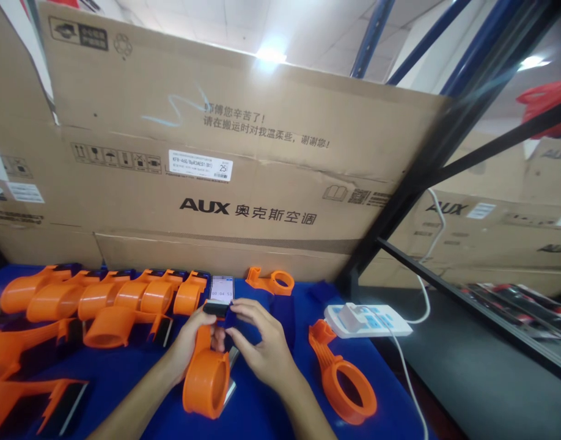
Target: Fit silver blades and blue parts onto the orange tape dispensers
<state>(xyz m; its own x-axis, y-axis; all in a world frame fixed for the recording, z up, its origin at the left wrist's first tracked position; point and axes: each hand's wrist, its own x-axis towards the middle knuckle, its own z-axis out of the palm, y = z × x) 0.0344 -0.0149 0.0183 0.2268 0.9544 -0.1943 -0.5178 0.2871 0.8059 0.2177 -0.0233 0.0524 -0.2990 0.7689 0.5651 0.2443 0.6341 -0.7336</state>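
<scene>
My left hand [189, 342] grips the upper end of an orange plastic part with a wide round cup [207, 379], held over the blue table cover [271, 415]. My right hand [262, 342] pinches a small dark piece [225, 316] at the top of that same part, fingertips meeting the left hand's. Just behind my hands a phone [221, 289] stands with a timer on its screen.
A row of several assembled orange parts [101, 299] lies at the left. Loose orange ring pieces lie at the right [342, 382] and at the back [271, 281]. A white power strip [367, 319] sits at the table's right edge. Large cardboard boxes [225, 171] wall the back.
</scene>
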